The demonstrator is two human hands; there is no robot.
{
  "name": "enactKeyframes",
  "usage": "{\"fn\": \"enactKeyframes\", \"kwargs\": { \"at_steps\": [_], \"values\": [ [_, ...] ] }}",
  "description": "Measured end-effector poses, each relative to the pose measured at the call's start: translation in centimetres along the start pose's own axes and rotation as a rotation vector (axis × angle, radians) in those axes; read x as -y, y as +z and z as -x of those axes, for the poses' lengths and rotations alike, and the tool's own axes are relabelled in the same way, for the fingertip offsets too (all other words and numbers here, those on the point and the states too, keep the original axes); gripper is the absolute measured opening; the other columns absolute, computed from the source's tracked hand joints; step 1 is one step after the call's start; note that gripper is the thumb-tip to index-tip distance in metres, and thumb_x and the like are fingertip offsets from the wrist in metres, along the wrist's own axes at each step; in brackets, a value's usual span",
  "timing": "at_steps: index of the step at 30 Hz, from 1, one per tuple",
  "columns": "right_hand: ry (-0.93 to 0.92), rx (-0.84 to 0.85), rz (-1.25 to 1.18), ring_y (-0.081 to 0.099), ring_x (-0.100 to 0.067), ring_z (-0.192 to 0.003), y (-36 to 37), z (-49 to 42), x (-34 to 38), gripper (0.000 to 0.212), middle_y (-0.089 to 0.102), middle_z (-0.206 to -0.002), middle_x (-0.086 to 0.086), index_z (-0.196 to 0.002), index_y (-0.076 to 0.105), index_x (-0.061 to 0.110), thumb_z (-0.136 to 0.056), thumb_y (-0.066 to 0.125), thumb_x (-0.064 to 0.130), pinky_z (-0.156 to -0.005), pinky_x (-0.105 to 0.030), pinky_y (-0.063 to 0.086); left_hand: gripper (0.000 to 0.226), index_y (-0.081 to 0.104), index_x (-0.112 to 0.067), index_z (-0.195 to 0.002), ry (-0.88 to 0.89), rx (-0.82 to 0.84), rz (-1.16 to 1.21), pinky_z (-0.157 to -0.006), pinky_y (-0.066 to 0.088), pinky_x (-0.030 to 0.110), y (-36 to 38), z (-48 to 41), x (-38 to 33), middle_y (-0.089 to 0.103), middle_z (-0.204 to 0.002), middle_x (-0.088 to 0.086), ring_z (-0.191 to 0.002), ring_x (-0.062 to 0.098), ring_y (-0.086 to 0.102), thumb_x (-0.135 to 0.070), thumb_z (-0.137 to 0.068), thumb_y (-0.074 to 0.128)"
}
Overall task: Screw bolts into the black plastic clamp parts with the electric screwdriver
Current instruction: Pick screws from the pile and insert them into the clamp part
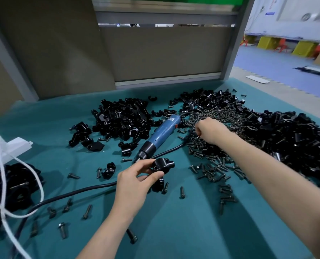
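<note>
At two o'clock the right hand (pixel 209 130) probed the bolt pile (pixel 207 154), perhaps pinching one; a loose pinch could drop it. The left hand (pixel 134 182) gripped a clamp part (pixel 162 166).

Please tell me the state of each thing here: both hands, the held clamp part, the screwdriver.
left hand, grips the black clamp part
right hand, fingers curled over the bolt pile, grasp unclear
black clamp part, held, visible hole empty
electric screwdriver, lying on the green mat, unheld

The left hand (pixel 134 181) and the right hand (pixel 210 130) are bare. Behind each grip, the left forearm (pixel 106 228) and right forearm (pixel 271 172) are bare to the picture's edge.
</note>
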State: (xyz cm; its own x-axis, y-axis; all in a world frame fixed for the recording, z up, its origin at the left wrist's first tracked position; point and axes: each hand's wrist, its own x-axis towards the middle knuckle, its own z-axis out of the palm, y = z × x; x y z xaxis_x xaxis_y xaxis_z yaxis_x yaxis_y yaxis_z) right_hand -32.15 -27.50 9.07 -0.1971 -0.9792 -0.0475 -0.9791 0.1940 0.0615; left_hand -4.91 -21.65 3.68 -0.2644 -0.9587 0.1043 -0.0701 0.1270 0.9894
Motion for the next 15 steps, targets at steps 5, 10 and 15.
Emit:
{"fn": "enactKeyframes", "kwargs": {
  "at_steps": [5,10,15],
  "values": [
    [-0.083,0.106,0.108,0.056,-0.029,-0.088,-0.5,-0.1,0.2,0.035,0.056,-0.112,-0.015,-0.118,0.05,0.012,-0.091,0.042,-0.008,-0.073,-0.036,0.047,0.029,0.074,-0.031,-0.092,-0.003,0.004,0.01,-0.065,0.051,0.011,0.0,0.1,-0.1,0.074,-0.085,-0.012,-0.072,0.005,0.071,-0.01,-0.073,0.082],
    [-0.188,-0.207,-0.64,0.054,0.001,-0.066,-1.8,4.0,3.6,0.025,0.063,-0.093,0.003,-0.099,0.062,0.023,-0.094,0.053,0.001,-0.064,-0.02,0.044,0.029,0.074,-0.033,-0.088,0.009,0.005,0.016,-0.065,0.05,0.011,0.1,-0.1,-0.2,0.074,-0.083,-0.011,-0.069,0.005,0.07,-0.009,-0.073,0.081],
    [-0.386,-0.285,-1.085,0.064,-0.001,-0.081,-0.1,10.8,10.5,0.04,0.069,-0.08,0.017,-0.082,0.066,0.035,-0.087,0.06,-0.004,-0.08,-0.017,0.051,0.028,0.072,-0.031,-0.087,0.092,0.007,-0.074,-0.07,0.049,0.011,0.0,-0.3,0.0,0.074,-0.081,-0.016,-0.076,0.001,0.068,-0.008,-0.072,0.081]
  ]
}}
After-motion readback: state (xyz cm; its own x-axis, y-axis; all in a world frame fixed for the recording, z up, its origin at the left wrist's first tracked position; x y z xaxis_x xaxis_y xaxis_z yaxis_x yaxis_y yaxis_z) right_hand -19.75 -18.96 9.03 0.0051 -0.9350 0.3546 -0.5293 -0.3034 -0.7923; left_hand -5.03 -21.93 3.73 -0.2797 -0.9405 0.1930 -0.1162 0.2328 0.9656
